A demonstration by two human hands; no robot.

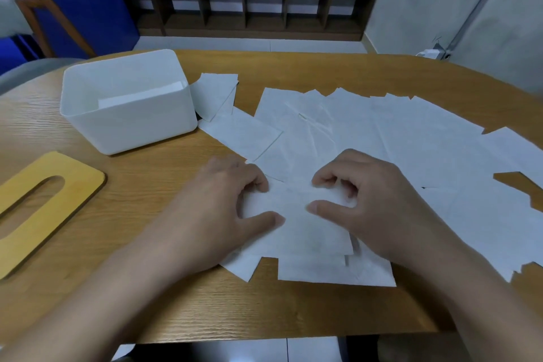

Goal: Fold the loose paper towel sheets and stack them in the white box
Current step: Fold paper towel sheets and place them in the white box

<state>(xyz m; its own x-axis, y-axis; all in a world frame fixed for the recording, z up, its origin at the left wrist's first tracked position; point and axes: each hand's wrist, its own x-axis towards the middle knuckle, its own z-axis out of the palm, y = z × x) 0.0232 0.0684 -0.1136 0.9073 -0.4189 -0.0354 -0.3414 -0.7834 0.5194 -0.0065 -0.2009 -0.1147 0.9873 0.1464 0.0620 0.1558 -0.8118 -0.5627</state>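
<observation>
Wood-grain tabletop [293,308] carries a wide scatter of loose paper towel sheets [411,138], thin, pale and creased, overlapping one another from the middle out to the right edge. One folded sheet [296,223] lies nearest the person, on top of the others, and both hands work it. The left hand [232,200] pinches its left end, thumb flat on top and fingers curled at the far edge. The right hand [370,203] pinches the right end the same way, fingers bent over the paper. To the left stands the white box [129,123], open-topped, with folded sheets stacked inside. Nearer left lies a yellow wooden lid [38,214] with an oval slot.
</observation>
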